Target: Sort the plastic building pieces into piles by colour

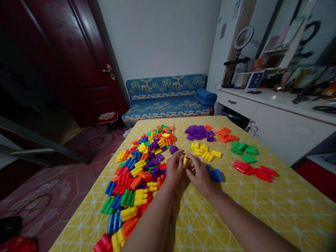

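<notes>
Between my two hands is a yellow plastic building block [185, 162], partly hidden by fingers. My left hand [174, 169] is closed on it with thumb and fingers. Close on its right side, my right hand [200, 175] has its fingers apart and slightly curled; its fingertips are near the block, and contact is hard to make out. A big mixed heap of bullet-shaped blocks [128, 176] lies left of my hands. Just beyond my right hand is a group of yellow blocks [206, 151]. Blue blocks [215, 174] lie beside its outer edge.
Purple blocks [198, 132], orange blocks [225, 134], green blocks [244, 150] and red blocks [254, 170] lie in separate groups on the yellow tablecloth [210, 224]. Past the table stand a blue sofa [165, 101], a white dresser [278, 120] and a dark red door [78, 52].
</notes>
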The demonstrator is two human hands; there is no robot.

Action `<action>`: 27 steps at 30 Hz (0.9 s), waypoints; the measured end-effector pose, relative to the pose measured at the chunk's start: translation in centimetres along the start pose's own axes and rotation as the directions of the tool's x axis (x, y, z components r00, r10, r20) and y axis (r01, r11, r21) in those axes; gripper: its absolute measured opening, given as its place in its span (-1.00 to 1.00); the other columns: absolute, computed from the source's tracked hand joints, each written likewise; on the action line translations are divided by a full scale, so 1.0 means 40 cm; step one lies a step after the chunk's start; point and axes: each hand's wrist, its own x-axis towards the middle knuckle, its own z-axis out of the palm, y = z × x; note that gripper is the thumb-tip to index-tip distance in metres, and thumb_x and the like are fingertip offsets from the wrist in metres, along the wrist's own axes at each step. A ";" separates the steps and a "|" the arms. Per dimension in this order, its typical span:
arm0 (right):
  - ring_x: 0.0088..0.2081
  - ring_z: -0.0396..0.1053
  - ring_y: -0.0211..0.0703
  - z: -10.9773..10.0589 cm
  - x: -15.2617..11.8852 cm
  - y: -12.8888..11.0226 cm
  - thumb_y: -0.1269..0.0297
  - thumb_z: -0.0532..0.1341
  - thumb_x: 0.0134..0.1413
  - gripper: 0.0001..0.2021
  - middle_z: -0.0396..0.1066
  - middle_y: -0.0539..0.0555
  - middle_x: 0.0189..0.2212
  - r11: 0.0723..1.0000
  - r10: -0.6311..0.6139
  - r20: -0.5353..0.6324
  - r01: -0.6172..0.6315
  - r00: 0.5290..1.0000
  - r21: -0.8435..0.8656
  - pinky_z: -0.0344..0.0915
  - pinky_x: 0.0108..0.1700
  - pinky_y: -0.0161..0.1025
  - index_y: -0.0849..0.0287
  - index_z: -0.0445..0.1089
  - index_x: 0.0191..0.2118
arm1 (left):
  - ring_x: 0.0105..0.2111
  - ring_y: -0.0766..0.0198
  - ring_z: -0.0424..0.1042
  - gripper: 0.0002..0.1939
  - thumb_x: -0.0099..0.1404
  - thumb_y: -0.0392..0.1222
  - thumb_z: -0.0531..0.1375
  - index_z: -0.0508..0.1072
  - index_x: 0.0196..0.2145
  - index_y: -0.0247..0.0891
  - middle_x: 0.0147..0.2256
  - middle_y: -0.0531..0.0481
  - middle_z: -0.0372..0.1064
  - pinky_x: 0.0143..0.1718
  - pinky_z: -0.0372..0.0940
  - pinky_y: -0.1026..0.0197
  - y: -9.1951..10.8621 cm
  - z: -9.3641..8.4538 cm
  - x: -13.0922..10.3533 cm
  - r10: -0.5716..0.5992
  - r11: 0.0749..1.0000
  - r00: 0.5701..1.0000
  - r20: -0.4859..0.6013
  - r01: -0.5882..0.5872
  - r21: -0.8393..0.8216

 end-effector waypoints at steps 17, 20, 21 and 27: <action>-0.27 0.44 -0.11 -0.083 0.043 -0.003 0.29 0.21 0.15 -0.92 0.48 0.09 -0.32 0.974 -0.073 -0.033 0.064 0.997 -0.216 0.36 -0.19 -0.23 0.11 0.43 -0.25 | -0.25 0.25 0.54 -0.59 0.47 -0.02 -0.07 0.44 0.04 -0.23 -0.22 -0.07 0.56 -0.17 0.36 0.22 0.005 -0.010 -0.009 -0.041 0.999 0.990 0.136 0.036 0.041; -0.42 0.42 -0.12 -0.146 0.084 0.073 0.06 0.19 0.16 -0.74 0.50 0.10 -0.41 0.954 0.114 -0.284 -0.184 0.952 -0.235 0.33 -0.32 -0.24 0.16 0.45 -0.26 | -0.32 0.24 0.54 -0.63 0.46 -0.06 -0.04 0.46 0.00 -0.24 -0.34 -0.04 0.56 -0.21 0.37 0.22 0.001 -0.011 -0.006 -0.073 0.995 0.993 0.090 0.065 0.079; -0.43 0.42 -0.11 -0.167 0.095 0.108 0.02 0.17 0.14 -0.70 0.50 0.12 -0.41 0.941 0.179 -0.357 -0.266 0.917 -0.211 0.32 -0.35 -0.23 0.17 0.45 -0.26 | -0.30 0.23 0.55 -0.66 0.44 -0.09 -0.01 0.48 -0.03 -0.24 -0.33 -0.05 0.57 -0.19 0.37 0.20 -0.001 -0.011 -0.004 -0.073 0.992 0.995 0.075 0.064 0.112; -0.37 0.46 -0.01 -0.227 0.094 0.291 0.13 0.11 0.03 -0.64 0.53 0.21 -0.38 0.861 0.357 -0.370 -0.456 0.857 -0.226 0.37 -0.30 -0.14 0.24 0.49 -0.18 | -0.18 0.18 0.52 -0.78 0.30 -0.30 0.11 0.54 -0.17 -0.22 -0.20 -0.07 0.56 -0.10 0.36 0.13 -0.014 -0.002 0.003 -0.012 0.960 0.993 0.119 -0.023 0.280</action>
